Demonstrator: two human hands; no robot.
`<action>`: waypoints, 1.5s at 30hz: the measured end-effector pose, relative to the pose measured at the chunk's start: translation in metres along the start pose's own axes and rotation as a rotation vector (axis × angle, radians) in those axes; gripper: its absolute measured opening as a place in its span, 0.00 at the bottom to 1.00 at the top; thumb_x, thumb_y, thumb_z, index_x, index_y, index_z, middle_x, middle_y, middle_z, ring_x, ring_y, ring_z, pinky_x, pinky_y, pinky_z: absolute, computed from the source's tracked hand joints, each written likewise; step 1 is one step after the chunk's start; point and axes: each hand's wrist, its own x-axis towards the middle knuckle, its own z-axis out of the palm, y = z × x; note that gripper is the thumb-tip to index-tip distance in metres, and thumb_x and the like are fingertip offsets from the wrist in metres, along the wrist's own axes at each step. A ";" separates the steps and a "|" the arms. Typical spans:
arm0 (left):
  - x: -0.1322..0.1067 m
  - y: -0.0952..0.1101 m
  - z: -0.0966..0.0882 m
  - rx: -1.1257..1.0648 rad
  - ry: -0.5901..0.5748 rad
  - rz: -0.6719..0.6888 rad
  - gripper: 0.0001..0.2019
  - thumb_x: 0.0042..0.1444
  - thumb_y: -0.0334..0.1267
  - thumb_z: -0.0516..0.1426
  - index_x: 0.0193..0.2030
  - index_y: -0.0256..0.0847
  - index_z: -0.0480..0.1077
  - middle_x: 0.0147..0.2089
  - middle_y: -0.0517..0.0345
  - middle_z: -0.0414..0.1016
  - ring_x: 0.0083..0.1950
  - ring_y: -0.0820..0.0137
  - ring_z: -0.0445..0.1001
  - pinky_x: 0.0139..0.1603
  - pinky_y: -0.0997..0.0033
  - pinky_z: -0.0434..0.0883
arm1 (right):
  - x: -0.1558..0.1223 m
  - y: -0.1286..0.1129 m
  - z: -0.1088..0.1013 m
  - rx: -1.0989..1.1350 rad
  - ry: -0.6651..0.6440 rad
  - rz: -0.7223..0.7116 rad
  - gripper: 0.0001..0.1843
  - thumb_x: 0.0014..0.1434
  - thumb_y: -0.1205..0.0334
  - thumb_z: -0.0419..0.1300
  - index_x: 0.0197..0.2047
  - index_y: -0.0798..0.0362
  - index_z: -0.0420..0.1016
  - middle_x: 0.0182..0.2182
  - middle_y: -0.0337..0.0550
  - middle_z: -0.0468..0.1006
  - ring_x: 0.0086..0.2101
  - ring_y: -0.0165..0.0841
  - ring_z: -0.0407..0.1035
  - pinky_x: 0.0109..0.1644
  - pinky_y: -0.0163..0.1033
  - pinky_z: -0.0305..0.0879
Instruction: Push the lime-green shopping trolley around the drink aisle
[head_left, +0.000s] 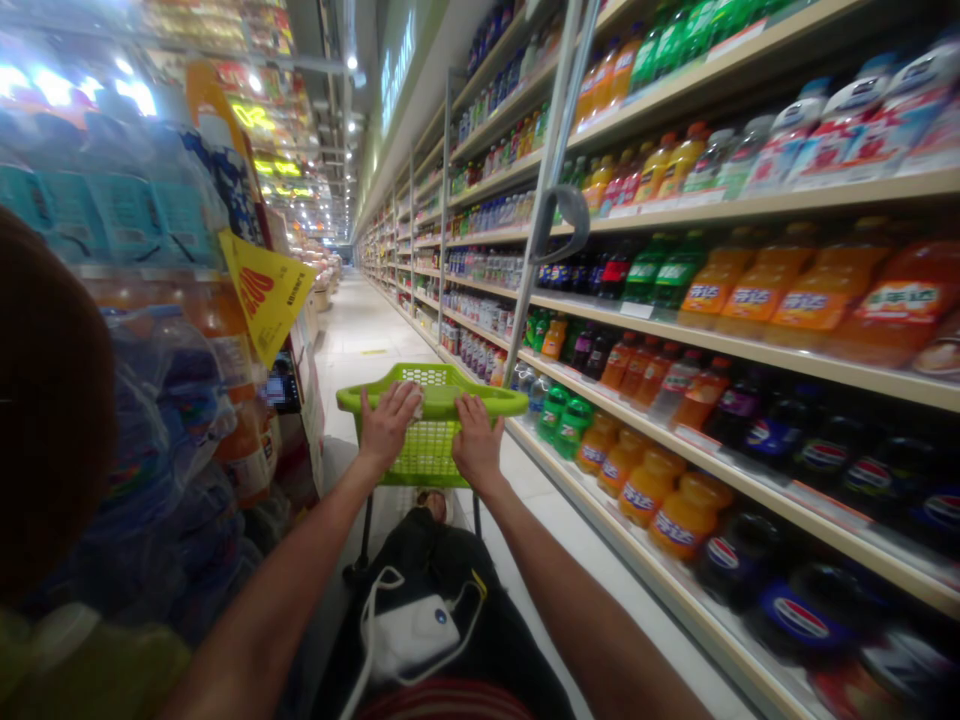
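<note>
Ahead of my body is a lime-green shopping cart (424, 452) with a perforated plastic basket and a wide rim-like handle. My left hand (388, 425) is closed over the left part of that handle, with its thumb up. Beside its fingers shows a small whitish patch (414, 398), too blurred to name. Right of it, my right hand (478, 440) curls its fingers over the same handle. Most of the basket's inside is hidden by the hands and rim. A white device (416, 635) with a looped white cable hangs in front of my dark trousers.
Tall shelves (750, 345) of bottled drinks line the right side, with a dark ring-shaped fitting (562, 225) on a post. Stacked bottle packs (172, 400) and a yellow price sign (266, 295) stand left. Another person's head (52, 410) is close at left. A pale tiled aisle (352, 320) runs ahead.
</note>
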 end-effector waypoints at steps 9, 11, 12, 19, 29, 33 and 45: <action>0.004 -0.020 -0.004 0.017 0.082 -0.093 0.18 0.58 0.35 0.46 0.55 0.48 0.63 0.60 0.53 0.63 0.62 0.62 0.59 0.63 0.41 0.32 | 0.000 -0.008 -0.001 0.009 0.007 0.022 0.32 0.49 0.73 0.46 0.60 0.55 0.58 0.61 0.47 0.56 0.61 0.37 0.46 0.61 0.57 0.35; 0.008 0.001 0.003 0.000 0.058 0.010 0.18 0.59 0.35 0.45 0.55 0.49 0.62 0.60 0.54 0.63 0.62 0.63 0.59 0.64 0.42 0.31 | 0.000 -0.009 0.000 0.007 0.010 0.020 0.32 0.49 0.74 0.46 0.59 0.55 0.58 0.61 0.47 0.56 0.61 0.37 0.46 0.61 0.57 0.35; 0.010 0.012 0.006 -0.005 0.046 0.055 0.18 0.59 0.35 0.45 0.55 0.50 0.63 0.60 0.55 0.63 0.62 0.64 0.59 0.64 0.43 0.31 | 0.000 -0.009 0.000 0.007 0.011 0.014 0.32 0.49 0.74 0.46 0.59 0.55 0.58 0.61 0.46 0.57 0.61 0.37 0.46 0.61 0.57 0.35; 0.007 0.014 0.005 -0.005 0.004 0.084 0.19 0.59 0.34 0.45 0.55 0.52 0.62 0.61 0.55 0.62 0.63 0.64 0.58 0.64 0.43 0.33 | 0.000 0.001 -0.004 0.024 -0.007 -0.023 0.32 0.49 0.74 0.46 0.59 0.54 0.58 0.60 0.46 0.57 0.60 0.37 0.48 0.61 0.61 0.32; 0.009 -0.005 -0.004 -0.035 -0.013 -0.169 0.19 0.57 0.32 0.46 0.54 0.49 0.64 0.61 0.54 0.63 0.63 0.61 0.57 0.63 0.41 0.41 | 0.001 0.000 -0.002 0.033 0.016 -0.008 0.31 0.49 0.73 0.46 0.58 0.54 0.60 0.60 0.48 0.58 0.60 0.39 0.50 0.60 0.62 0.36; 0.013 0.003 -0.007 -0.095 -0.067 -0.114 0.18 0.57 0.33 0.47 0.54 0.49 0.63 0.61 0.58 0.61 0.64 0.64 0.55 0.64 0.43 0.38 | -0.001 0.004 -0.008 0.005 -0.030 -0.001 0.32 0.49 0.72 0.45 0.59 0.53 0.58 0.60 0.47 0.57 0.60 0.40 0.49 0.60 0.63 0.37; 0.022 0.010 -0.015 -0.221 -0.148 -0.178 0.19 0.55 0.37 0.46 0.54 0.53 0.62 0.62 0.66 0.60 0.64 0.67 0.55 0.67 0.52 0.33 | -0.001 0.006 -0.001 0.004 -0.072 0.008 0.36 0.50 0.73 0.44 0.63 0.51 0.48 0.62 0.45 0.51 0.62 0.42 0.41 0.59 0.66 0.35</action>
